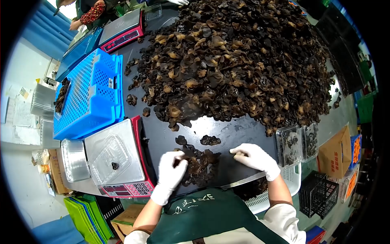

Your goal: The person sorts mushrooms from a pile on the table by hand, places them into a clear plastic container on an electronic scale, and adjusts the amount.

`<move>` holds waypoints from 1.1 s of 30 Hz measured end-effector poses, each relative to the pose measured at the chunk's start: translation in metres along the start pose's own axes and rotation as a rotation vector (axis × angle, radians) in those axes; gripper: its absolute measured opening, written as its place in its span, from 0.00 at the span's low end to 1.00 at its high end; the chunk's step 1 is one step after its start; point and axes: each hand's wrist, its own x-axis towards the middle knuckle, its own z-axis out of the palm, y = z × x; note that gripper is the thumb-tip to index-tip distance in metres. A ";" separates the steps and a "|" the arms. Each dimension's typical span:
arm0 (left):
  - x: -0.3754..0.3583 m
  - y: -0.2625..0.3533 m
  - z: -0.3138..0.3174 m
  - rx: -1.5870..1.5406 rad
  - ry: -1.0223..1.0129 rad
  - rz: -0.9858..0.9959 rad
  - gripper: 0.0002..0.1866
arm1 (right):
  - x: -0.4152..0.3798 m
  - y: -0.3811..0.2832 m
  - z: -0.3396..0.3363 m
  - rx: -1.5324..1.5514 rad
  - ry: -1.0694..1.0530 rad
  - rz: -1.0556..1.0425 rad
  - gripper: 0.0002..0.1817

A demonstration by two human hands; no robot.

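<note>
Mushrooms [201, 162] dark, crinkled (small pile) | left hand [171, 171] pinching some | right hand [254, 156] pinching one

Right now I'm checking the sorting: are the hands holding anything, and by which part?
The left hand pinches a dried mushroom piece by its edge; whether the right hand grips anything cannot be told.
</note>
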 end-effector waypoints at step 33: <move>-0.037 -0.051 0.017 0.311 -0.259 0.235 0.45 | 0.053 -0.032 0.132 -0.328 0.155 -0.623 0.41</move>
